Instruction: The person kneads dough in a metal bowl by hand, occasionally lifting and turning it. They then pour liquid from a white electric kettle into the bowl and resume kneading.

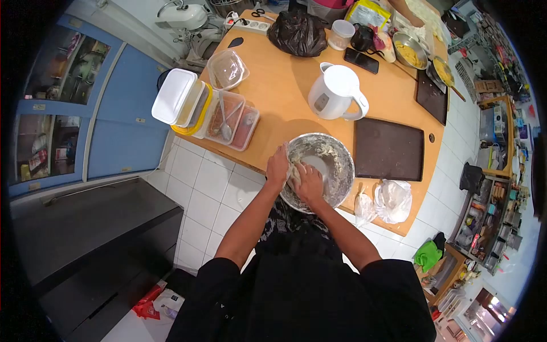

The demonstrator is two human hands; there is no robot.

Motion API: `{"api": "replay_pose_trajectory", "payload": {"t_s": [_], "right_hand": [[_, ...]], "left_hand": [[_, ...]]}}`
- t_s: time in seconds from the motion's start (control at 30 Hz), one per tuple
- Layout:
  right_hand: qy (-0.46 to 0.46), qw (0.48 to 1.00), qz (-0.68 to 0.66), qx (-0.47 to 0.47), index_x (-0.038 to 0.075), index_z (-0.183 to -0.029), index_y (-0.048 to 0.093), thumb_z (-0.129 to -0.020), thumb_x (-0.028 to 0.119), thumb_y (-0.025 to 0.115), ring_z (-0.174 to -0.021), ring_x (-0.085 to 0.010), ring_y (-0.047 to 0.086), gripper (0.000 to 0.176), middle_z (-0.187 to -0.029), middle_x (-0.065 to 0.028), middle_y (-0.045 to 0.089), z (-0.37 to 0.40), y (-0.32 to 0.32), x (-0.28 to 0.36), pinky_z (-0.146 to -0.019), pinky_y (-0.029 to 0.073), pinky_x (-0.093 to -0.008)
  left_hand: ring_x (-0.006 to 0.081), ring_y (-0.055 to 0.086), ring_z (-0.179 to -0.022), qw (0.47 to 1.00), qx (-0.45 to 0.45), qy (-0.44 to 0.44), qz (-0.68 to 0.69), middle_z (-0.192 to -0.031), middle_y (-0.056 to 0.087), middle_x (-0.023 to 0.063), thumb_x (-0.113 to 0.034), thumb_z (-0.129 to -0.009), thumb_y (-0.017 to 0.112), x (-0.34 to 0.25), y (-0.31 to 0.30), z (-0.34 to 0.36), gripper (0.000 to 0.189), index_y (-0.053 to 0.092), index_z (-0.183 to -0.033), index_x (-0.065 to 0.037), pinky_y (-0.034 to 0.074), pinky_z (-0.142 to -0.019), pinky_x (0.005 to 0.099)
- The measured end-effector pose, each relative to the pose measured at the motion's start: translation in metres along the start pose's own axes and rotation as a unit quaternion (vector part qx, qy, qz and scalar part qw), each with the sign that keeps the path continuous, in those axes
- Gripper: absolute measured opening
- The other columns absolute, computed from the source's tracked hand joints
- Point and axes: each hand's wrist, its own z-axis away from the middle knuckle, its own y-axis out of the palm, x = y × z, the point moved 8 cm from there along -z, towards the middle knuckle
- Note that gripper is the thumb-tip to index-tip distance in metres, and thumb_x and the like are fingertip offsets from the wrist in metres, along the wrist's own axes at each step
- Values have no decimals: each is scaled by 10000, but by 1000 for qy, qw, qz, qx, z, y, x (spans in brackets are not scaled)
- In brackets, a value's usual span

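A large metal bowl [348, 165] stands at the table's near edge, its inner wall smeared with flour and sticky dough. My left hand [277, 166] is closed on the bowl's left rim, with part of its fingers hidden. Inside the bowl, my right hand [308, 183] presses with bent fingers into a pale lump of dough [293, 175] against the left wall. Most of the lump lies under that hand.
A white electric kettle [337, 91] stands behind the bowl, and a dark baking tray [389, 149] lies to its right. Plastic bags [393, 200] sit at the near right corner. Stacked plastic containers [225, 117] are at left. Another person's hand [415, 20] shows at the far right.
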Motion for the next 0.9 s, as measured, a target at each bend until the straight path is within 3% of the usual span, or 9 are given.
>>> {"api": "replay_pose_trajectory", "payload": {"t_s": [0.17,0.27,0.37,0.47,0.57,0.67,0.77,0.87,0.9], "right_hand": [[74,997,-11,21,99,-976,662,-863,315,573,-790,-364,643,260,-919,-168,674,-43,34,-44,-702,513,-479],[123,992,6,39,57,-811,695,-911,367,500,-667,-409,635,380,-761,-209,666,-77,27,-57,-627,507,-525],[110,992,-21,-51,18,-745,695,-932,423,448,-677,-422,637,509,-723,-239,647,-79,32,-72,-671,513,-511],[151,979,-132,-45,16,-808,711,-922,420,500,-693,-419,638,470,-710,-234,645,-77,-8,-63,-705,520,-466],[105,963,-220,119,-4,-967,705,-901,418,574,-805,-389,651,447,-839,-232,672,-81,-4,-68,-765,512,-436],[42,918,-209,334,-5,-1110,661,-890,405,618,-943,-368,644,467,-994,-207,681,-78,-23,-60,-850,495,-401],[12,936,-189,297,5,-1181,629,-900,425,605,-1052,-358,620,506,-1081,-200,670,-74,-41,-57,-929,467,-357],[21,943,-211,255,42,-1327,523,-926,388,566,-1231,-383,497,531,-1305,-202,554,-55,-38,-45,-1041,373,-447],[3,966,-128,224,50,-1377,441,-932,368,554,-1276,-400,431,559,-1377,-212,452,-41,-35,-38,-1054,328,-498]], "left_hand": [[407,628,-922,999,33,-25,-28,-1100,615,218,-71,-894,454,1,0,-1,365,509,-1253,-39,509,-805,474],[416,631,-890,998,44,-28,-28,-1094,611,220,-49,-873,470,6,4,-1,405,493,-1277,-51,514,-785,479],[419,635,-858,997,61,-22,-31,-1086,610,223,-34,-856,480,5,6,0,438,490,-1293,-53,518,-765,486],[418,635,-851,999,44,-16,-10,-1083,612,226,-24,-846,485,8,0,-1,448,495,-1293,-48,516,-762,489],[421,633,-848,999,34,-14,-3,-1080,613,229,-17,-843,486,13,3,0,450,496,-1292,-43,514,-760,489],[422,629,-859,999,41,-9,1,-1077,612,231,-27,-847,482,5,-4,-3,442,495,-1289,-35,511,-760,486],[419,626,-881,1000,-7,22,20,-1077,611,232,-44,-857,483,-1,-6,-9,428,495,-1284,-27,511,-764,482],[411,624,-907,1000,14,-6,3,-1082,608,233,-66,-881,473,-10,-16,-11,400,496,-1278,-24,511,-777,476],[408,624,-916,999,39,-25,-7,-1085,607,233,-74,-891,467,-13,-17,-11,389,496,-1276,-23,511,-783,474]]}}
